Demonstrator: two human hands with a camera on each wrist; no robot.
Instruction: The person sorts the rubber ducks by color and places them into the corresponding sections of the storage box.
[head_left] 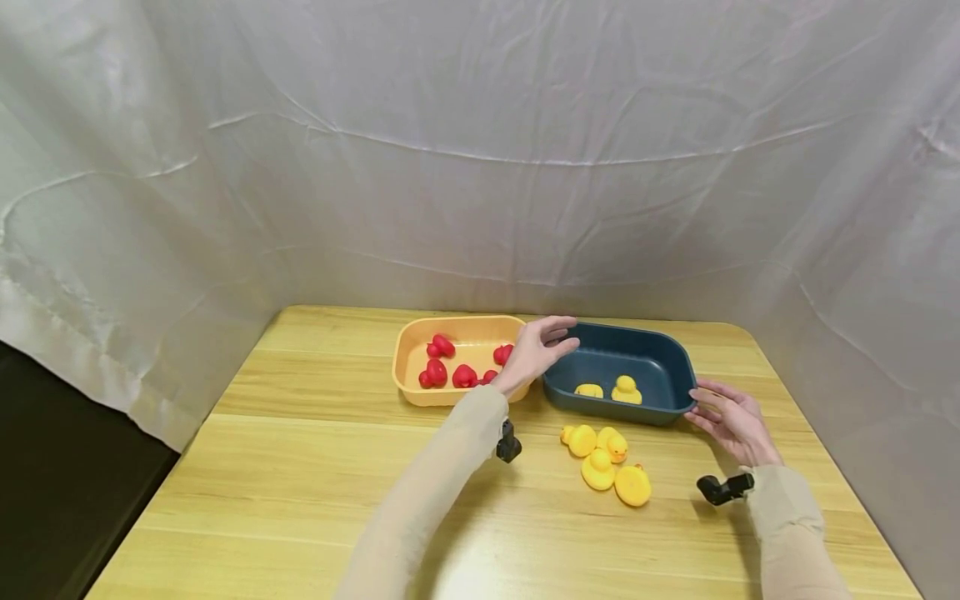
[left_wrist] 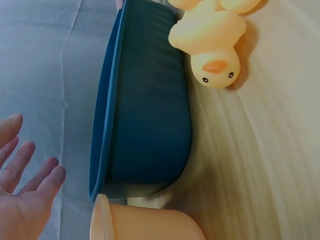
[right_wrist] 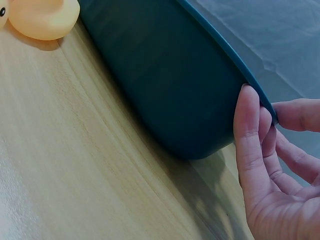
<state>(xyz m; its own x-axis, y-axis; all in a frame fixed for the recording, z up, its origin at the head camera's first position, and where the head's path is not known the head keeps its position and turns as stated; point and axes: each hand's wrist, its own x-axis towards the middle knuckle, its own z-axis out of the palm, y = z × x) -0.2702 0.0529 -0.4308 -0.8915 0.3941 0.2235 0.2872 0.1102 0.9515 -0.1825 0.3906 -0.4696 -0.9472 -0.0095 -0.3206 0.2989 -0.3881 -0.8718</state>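
A dark blue plastic basin (head_left: 622, 411) stands on the table with two yellow rubber ducks (head_left: 626, 390) inside. At its right end my right hand (head_left: 735, 419) pinches the rim, with thumb and fingers on either side of it in the right wrist view. My left hand (head_left: 542, 350) hovers by the basin's left end. Its fingers are spread apart and hold nothing, and in the left wrist view they stand clear of the rim. Several more yellow rubber ducks (head_left: 598, 469) lie in a cluster in front of the basin.
Left of the blue basin is an orange basin (head_left: 420, 398) with several red toys (head_left: 437, 372) in it, partly covered by my left hand and sleeve. The wooden table (head_left: 300, 467) is bounded by a hanging grey-white sheet (head_left: 525, 208) at the back and sides.
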